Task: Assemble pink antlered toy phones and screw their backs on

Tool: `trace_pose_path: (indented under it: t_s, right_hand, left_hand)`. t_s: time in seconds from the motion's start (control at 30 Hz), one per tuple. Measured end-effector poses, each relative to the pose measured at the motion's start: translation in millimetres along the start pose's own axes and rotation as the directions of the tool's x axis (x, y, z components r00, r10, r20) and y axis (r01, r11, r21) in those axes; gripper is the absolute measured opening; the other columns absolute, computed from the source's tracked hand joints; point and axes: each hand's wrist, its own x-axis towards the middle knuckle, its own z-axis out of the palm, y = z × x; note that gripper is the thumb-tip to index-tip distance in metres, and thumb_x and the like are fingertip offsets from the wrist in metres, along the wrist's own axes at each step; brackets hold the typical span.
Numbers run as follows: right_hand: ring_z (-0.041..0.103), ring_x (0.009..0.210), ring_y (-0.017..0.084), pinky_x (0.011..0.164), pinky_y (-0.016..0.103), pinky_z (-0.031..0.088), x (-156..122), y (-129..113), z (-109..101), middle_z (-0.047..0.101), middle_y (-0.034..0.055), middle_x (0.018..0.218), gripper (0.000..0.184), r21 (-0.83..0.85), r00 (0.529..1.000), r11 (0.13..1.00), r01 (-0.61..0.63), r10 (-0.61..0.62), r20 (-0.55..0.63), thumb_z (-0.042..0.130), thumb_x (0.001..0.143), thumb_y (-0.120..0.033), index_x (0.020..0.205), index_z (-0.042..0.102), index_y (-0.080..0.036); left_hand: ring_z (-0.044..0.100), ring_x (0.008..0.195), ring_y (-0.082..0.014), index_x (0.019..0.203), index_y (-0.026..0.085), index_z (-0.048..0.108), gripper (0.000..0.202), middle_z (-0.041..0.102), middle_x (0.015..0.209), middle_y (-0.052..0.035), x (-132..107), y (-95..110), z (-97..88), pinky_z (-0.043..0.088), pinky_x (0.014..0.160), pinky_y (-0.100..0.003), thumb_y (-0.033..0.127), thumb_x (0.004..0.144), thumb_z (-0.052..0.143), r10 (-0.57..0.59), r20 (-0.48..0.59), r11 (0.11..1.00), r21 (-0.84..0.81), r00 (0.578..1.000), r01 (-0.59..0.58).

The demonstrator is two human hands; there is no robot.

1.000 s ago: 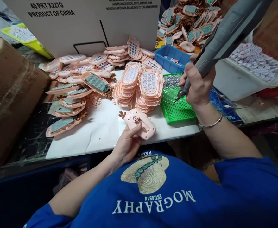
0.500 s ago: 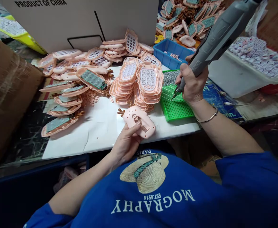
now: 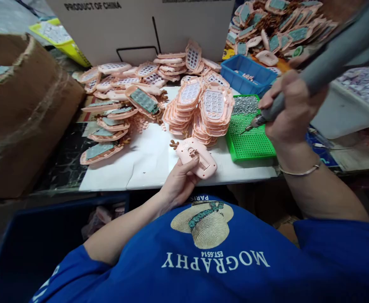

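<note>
Between the thumb and fingers of my left hand [image 3: 181,181] is a pink plastic toy [image 3: 207,162] with brown antlers, its back and open battery compartment facing up. My right hand [image 3: 294,109] is wrapped round a grey electric screwdriver [image 3: 329,54], whose bit points down over a green perforated tray [image 3: 250,145]. Small silver screws [image 3: 245,104] fill the far part of that tray. Just beyond the toy stand stacked pink shells [image 3: 216,105] with white keypads. Left of them, more pink shells with green circuit boards [image 3: 143,100] lie in a leaning pile.
A blue bin [image 3: 249,73] with small pink pieces sits behind the green tray. At right is a white tub [image 3: 345,109] of white parts. A cardboard box [image 3: 30,122] stands at left, and a large printed carton [image 3: 184,25] backs the white work surface [image 3: 153,168].
The view has shifted, so the bench appears further right at its far side. My right hand has lifted the screwdriver closer to the camera. My left hand still holds the toy.
</note>
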Motion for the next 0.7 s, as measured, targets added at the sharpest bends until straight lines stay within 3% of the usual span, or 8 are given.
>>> trace_pose_path:
  t_s: [0.03, 0.07, 0.23, 0.33, 0.57, 0.7]
  right_hand:
    - [0.045, 0.047, 0.012, 0.045, 0.03, 0.032, -7, -15, 7, 0.047, -0.0059, 0.058, 0.013, 0.021, 0.996, 0.999, -0.029, 0.027, 0.085, 0.077, 0.078, -0.035, 0.084, 0.065, -0.031]
    - [0.04, 0.044, 0.012, 0.042, 0.03, 0.029, -15, -30, 13, 0.044, -0.0056, 0.058, 0.011, 0.093, 0.998, 0.996, -0.01, 0.004, 0.06, 0.075, 0.079, -0.035, 0.087, 0.068, -0.031]
    - [0.041, 0.04, 0.012, 0.038, 0.03, 0.032, -60, -70, 37, 0.049, -0.0066, 0.06, 0.025, 0.246, 0.932, 0.931, -0.269, 0.188, 0.309, 0.081, 0.075, -0.038, 0.093, 0.066, -0.028]
    - [0.044, 0.04, 0.013, 0.04, 0.031, 0.038, -78, -70, 43, 0.053, -0.0065, 0.061, 0.03, 0.24, 0.876, 0.907, -0.346, 0.22, 0.43, 0.079, 0.076, -0.036, 0.101, 0.065, -0.028]
    - [0.045, 0.039, 0.013, 0.037, 0.028, 0.036, -85, -53, 50, 0.053, -0.0072, 0.06, 0.029, 0.228, 0.861, 0.912, -0.34, 0.205, 0.465, 0.076, 0.078, -0.039, 0.101, 0.06, -0.034]
    - [0.044, 0.039, 0.014, 0.039, 0.029, 0.039, -89, -46, 47, 0.052, -0.0075, 0.06, 0.033, 0.187, 0.848, 0.92, -0.344, 0.219, 0.482, 0.076, 0.078, -0.043, 0.104, 0.058, -0.036]
  left_hand:
    - [0.071, 0.085, -0.0153, 0.105, 0.014, 0.068, 0.025, 0.074, 0.097, -0.0041, 0, 0, 0.3, 0.058, 0.092, -0.035, 0.012, 0.08, 0.072, -0.003, -0.01, 1.0, -0.008, 1.0, 0.003]
    - [0.071, 0.084, -0.015, 0.105, 0.014, 0.068, 0.024, 0.074, 0.097, -0.0044, 1, 0, 0.5, 0.058, 0.092, -0.035, 0.012, 0.081, 0.071, -0.006, -0.018, 1.0, -0.016, 1.0, 0.006]
    - [0.071, 0.086, -0.0165, 0.107, 0.014, 0.067, 0.021, 0.074, 0.1, -0.0064, 3, -1, 0.8, 0.059, 0.091, -0.039, 0.011, 0.086, 0.065, -0.008, -0.009, 0.999, -0.045, 1.0, 0.007]
    - [0.07, 0.08, -0.0153, 0.103, 0.014, 0.068, 0.017, 0.074, 0.094, -0.0054, 1, -2, 1.2, 0.06, 0.087, -0.038, 0.011, 0.087, 0.064, -0.009, 0.001, 0.999, -0.035, 1.0, 0.009]
    - [0.07, 0.083, -0.0164, 0.104, 0.014, 0.068, 0.018, 0.074, 0.094, -0.0057, 0, -2, 1.5, 0.059, 0.091, -0.042, 0.012, 0.086, 0.066, -0.012, 0.042, 0.999, -0.033, 0.999, 0.013]
    - [0.069, 0.077, -0.0146, 0.102, 0.014, 0.067, 0.018, 0.074, 0.089, -0.0045, 1, -3, 1.6, 0.061, 0.08, -0.034, 0.011, 0.084, 0.067, 0.007, 0.062, 0.999, -0.036, 0.998, -0.005]
